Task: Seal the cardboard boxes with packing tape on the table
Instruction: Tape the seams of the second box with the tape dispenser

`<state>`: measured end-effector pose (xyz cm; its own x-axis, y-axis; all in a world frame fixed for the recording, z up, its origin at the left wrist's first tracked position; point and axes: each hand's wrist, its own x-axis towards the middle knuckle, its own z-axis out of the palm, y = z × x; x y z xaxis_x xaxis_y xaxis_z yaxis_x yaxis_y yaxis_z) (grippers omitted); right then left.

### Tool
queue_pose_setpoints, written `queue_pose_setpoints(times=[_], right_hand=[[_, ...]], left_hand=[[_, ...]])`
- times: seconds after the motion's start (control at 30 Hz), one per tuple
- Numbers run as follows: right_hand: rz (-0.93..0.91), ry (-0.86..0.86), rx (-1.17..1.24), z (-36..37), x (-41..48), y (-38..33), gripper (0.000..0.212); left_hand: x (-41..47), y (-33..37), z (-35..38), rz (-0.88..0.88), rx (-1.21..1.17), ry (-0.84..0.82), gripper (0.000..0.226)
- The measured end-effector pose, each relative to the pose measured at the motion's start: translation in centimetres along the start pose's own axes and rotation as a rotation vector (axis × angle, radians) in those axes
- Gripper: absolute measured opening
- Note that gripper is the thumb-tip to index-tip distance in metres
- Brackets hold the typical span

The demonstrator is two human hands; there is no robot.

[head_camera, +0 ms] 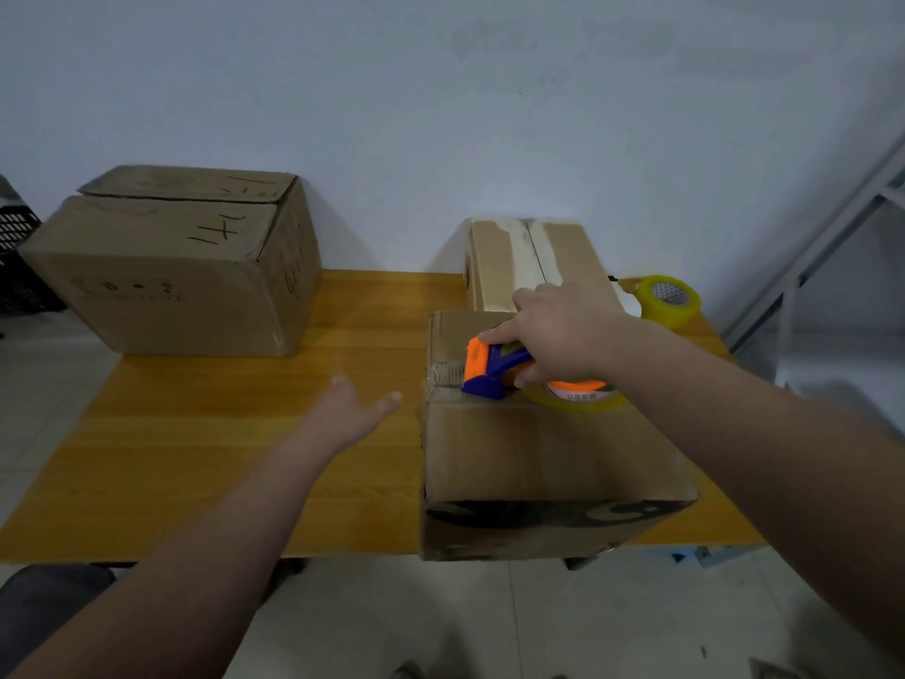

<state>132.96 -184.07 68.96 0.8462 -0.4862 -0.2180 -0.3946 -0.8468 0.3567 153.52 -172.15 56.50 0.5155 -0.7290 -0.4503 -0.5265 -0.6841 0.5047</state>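
A cardboard box (548, 463) stands at the table's front right, its near end overhanging the edge. My right hand (563, 330) grips an orange and blue tape dispenser (494, 370) with a yellowish tape roll, held on the box's top close to its left edge. My left hand (352, 414) hovers over the table just left of that box, fingers relaxed, holding nothing. Behind it a second box (534, 262) shows pale tape strips along its top seam. A larger box (176, 267) with handwriting sits at the back left, flaps closed.
A spare roll of yellow tape (668, 298) lies at the table's back right. The wooden table (220, 433) meets a pale wall. A black crate (19, 257) stands off the left edge, a metal frame (832, 247) to the right.
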Motion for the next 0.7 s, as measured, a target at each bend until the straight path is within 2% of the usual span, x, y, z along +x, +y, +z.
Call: queue_pose_setpoints(times=[0.07, 0.1, 0.13, 0.17, 0.27, 0.33, 0.4, 0.47, 0.53, 0.6, 0.7], right_hand=[[0.003, 0.006, 0.004, 0.0, 0.0, 0.0, 0.059], [0.005, 0.011, 0.007, 0.0, 0.0, 0.0, 0.059], [0.007, 0.014, 0.010, 0.0, 0.0, -0.1, 0.059], [0.008, 0.016, 0.010, 0.0, 0.1, -0.1, 0.059], [0.008, 0.022, 0.010, 0.1, 0.0, -0.3, 0.059], [0.007, 0.023, 0.007, 0.1, 0.0, -0.5, 0.059], [0.009, 0.027, 0.008, 0.1, -0.1, -0.4, 0.061], [0.017, 0.035, 0.016, 0.3, -0.2, -0.2, 0.063], [0.021, 0.042, 0.030, 0.5, -0.4, 0.1, 0.064], [0.024, 0.050, 0.037, 0.6, -0.4, 0.2, 0.065], [0.029, 0.055, 0.026, 0.8, -0.4, 0.3, 0.063]], left_hand=[[-0.6, 0.7, 0.1, 0.184, -0.246, 0.186, 0.054], [-1.1, 1.5, 0.3, 0.241, -0.405, 0.174, 0.043], [-1.7, 2.4, 0.8, 0.259, -0.548, 0.094, 0.038], [-2.4, 3.2, 1.4, 0.248, -0.626, -0.003, 0.041], [-3.3, 4.3, 3.6, 0.218, -0.545, -0.186, 0.078], [-3.5, 3.9, 4.4, 0.157, -0.604, -0.286, 0.099], [-3.6, 3.3, 4.4, 0.093, -0.687, -0.378, 0.109], [-3.7, 2.9, 4.3, 0.108, -0.629, -0.383, 0.109], [-3.7, 2.8, 4.3, 0.199, -0.576, -0.289, 0.107], [-3.7, 2.9, 4.4, 0.248, -0.682, -0.210, 0.093], [-4.1, 3.6, 5.0, 0.234, -0.832, -0.214, 0.076]])
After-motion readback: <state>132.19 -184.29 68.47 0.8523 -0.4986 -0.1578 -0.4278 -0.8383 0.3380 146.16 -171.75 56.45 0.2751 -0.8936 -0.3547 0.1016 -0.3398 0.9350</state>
